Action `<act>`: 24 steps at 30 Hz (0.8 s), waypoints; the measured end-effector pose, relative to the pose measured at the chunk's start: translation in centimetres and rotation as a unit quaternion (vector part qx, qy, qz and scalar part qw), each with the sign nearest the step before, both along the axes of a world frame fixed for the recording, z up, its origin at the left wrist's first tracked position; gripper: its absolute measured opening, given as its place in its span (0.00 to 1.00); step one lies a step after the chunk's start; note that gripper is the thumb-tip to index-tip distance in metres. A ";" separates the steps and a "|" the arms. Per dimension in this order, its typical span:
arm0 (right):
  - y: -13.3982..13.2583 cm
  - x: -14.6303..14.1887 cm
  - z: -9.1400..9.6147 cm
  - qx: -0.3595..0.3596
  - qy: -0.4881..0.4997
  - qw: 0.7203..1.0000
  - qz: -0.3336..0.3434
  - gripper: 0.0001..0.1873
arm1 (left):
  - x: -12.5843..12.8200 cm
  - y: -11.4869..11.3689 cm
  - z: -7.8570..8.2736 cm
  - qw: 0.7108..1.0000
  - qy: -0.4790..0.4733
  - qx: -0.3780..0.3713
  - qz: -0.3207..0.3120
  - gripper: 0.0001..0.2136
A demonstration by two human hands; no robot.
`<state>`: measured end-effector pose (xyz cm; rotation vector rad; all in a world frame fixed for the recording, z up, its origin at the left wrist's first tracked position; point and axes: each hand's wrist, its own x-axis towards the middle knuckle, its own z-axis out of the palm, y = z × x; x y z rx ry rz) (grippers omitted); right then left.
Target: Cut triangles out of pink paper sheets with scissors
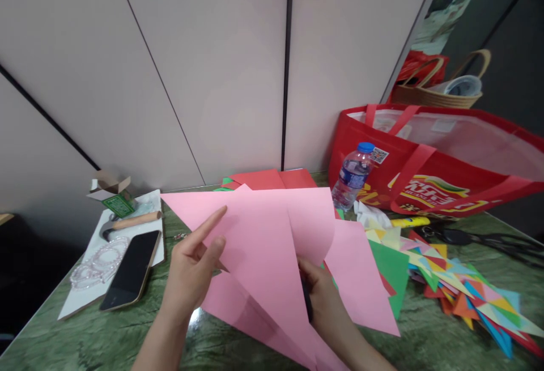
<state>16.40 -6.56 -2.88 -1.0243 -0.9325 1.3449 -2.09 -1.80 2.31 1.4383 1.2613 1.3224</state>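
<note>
A large pink sheet of paper [255,246] is raised at a tilt above the table, with a long cut running down its right part. Beside the cut, a flap of the sheet curls outward. My left hand [193,263] grips the sheet's left edge, index finger and thumb over the front; its other fingers are partly hidden. My right hand [325,297] is closed at the lower end of the cut around black-handled scissors [306,302], whose blades are hidden behind the paper. More pink paper [361,280] lies underneath and to the right.
On the left are a phone [132,269], a wooden-handled sickle [136,221], a beaded strand [100,260] and a small green box [120,202]. To the right stand a water bottle [352,175] and red bag [425,156], near colourful folded papers [476,297]. A partition [229,76] rises behind.
</note>
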 end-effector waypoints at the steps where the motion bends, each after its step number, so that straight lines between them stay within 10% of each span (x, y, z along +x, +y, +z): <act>1: 0.0 0.0 -0.1 0.001 -0.005 1.000 0.003 0.06 | 0.0 0.1 0.0 1.000 0.001 -0.008 -0.002 0.21; 24: 0.2 0.1 0.6 -0.005 0.042 0.999 -0.006 0.11 | 0.4 -0.1 0.1 0.997 0.053 0.005 -0.063 0.11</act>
